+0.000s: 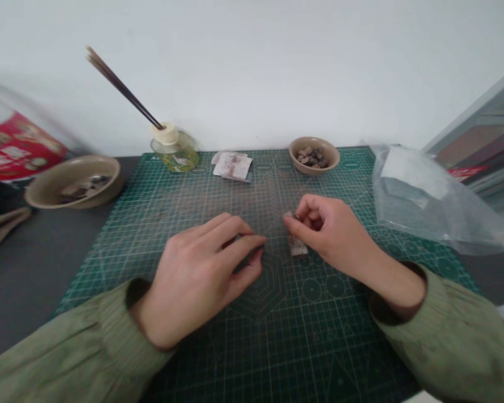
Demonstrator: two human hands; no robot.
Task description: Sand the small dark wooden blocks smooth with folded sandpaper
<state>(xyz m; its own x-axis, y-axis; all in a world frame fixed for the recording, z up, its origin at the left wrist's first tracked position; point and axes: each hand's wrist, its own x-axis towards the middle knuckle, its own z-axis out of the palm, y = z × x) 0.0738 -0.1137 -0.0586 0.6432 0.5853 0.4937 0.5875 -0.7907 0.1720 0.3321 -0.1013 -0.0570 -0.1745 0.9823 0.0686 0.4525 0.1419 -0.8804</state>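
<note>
My right hand [325,226] is closed in a pinch at the top end of a small pale packet with brownish print [298,246]. A small dark bit shows by the fingertips, too blurred to name. To the left, my left hand [212,268] hovers over the green cutting mat [252,347], its thumb and fingertips pressed together. Whatever might be between those fingertips is hidden. The left hand is apart from the packet. Beyond both hands, a small stack of similar pale packets [232,166] lies on the mat, with a small bowl [314,151] of brown chunks to its right.
A reed diffuser bottle [175,150] with sticks stands at the mat's back left. Farther left are a larger tan bowl [73,168] with dark pieces and a red package [19,145]. A clear plastic bag [424,193] lies on the right. A white wall rises behind.
</note>
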